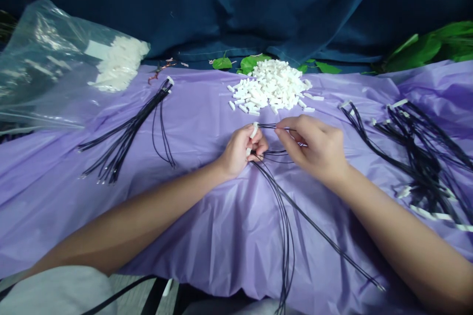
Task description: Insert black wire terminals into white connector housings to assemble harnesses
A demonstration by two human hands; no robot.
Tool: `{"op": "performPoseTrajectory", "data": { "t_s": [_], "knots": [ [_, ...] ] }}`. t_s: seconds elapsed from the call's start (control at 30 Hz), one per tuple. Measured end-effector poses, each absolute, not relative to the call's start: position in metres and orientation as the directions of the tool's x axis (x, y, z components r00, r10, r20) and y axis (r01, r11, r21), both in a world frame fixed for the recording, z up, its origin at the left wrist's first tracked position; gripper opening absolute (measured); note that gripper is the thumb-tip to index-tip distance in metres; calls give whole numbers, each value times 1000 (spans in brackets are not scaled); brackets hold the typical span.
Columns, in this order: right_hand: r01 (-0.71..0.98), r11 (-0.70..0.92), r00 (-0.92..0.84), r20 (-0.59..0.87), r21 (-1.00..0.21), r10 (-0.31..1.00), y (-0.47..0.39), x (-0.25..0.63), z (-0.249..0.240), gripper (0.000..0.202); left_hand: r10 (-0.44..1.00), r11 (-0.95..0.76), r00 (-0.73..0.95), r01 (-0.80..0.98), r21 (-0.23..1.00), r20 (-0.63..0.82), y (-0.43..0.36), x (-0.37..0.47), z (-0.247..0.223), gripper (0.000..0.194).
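Observation:
Between the thumb and fingers of my left hand (238, 152) is a small white plastic connector (254, 130). Thin black wires (266, 126) run from it to my right hand (314, 145), whose thumb and forefinger pinch them. A second white connector (249, 151) shows lower in my left hand, with more black wires beside it. From there a bundle of black wires (283, 206) hangs down over the purple sheet, and one strand group reaches right to bare metal ends. Both hands are closed, and my curled fingers hide part of the wires.
A heap of white connectors (275, 86) lies behind my hands. Left are a wire bundle (133, 130) and a clear plastic bag (74, 69) holding white pieces. Tangled wired connectors (421, 157) lie right. Purple sheeting (207, 226) covers the table; a dark blue cloth (185, 5) hangs behind.

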State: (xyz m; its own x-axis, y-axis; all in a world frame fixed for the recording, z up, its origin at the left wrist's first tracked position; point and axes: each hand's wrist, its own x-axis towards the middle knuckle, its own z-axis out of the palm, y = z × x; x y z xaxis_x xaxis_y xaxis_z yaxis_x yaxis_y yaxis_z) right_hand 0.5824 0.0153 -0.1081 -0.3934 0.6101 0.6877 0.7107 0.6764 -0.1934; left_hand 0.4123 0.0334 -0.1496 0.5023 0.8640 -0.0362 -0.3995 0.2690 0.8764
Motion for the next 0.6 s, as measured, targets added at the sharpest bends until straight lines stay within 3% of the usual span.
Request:
{"op": "performPoseTrajectory", "data": {
  "t_s": [0.27,0.6],
  "knots": [
    [736,668,-415,711,-104,568,17,585,-112,8,864,275,501,-394,877,-46,34,412,-150,28],
    [743,654,-369,730,-141,576,17,584,-113,7,871,277,488,-388,879,-59,33,414,-147,29]
  ]
}}
